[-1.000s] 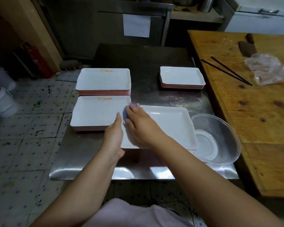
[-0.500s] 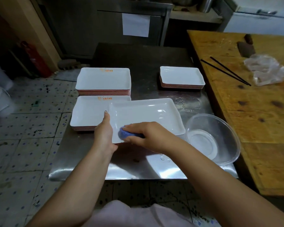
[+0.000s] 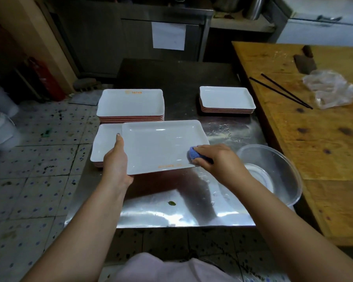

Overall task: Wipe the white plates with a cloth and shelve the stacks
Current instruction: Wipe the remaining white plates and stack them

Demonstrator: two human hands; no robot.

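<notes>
My left hand (image 3: 116, 159) grips the left edge of a white rectangular plate (image 3: 159, 145), which is lifted and tilted above the steel table (image 3: 167, 212). My right hand (image 3: 216, 159) holds a bunched blue cloth (image 3: 194, 155) against the plate's near right corner. Under the plate's left side lies a stack of white plates (image 3: 103, 147). A second stack (image 3: 130, 104) sits behind it, and a smaller stack (image 3: 226, 98) stands at the far right of the table.
A clear plastic bowl (image 3: 273, 171) sits at the table's right edge. To the right a wooden counter (image 3: 314, 139) carries black chopsticks (image 3: 281, 90), a crumpled plastic bag (image 3: 330, 88) and a cleaver (image 3: 305, 62). White buckets (image 3: 0, 129) stand on the tiled floor at left.
The plate has been lifted off the table and tilted. My right hand with the cloth has moved from the plate's left side to its near right corner. My left hand stays on the left edge.
</notes>
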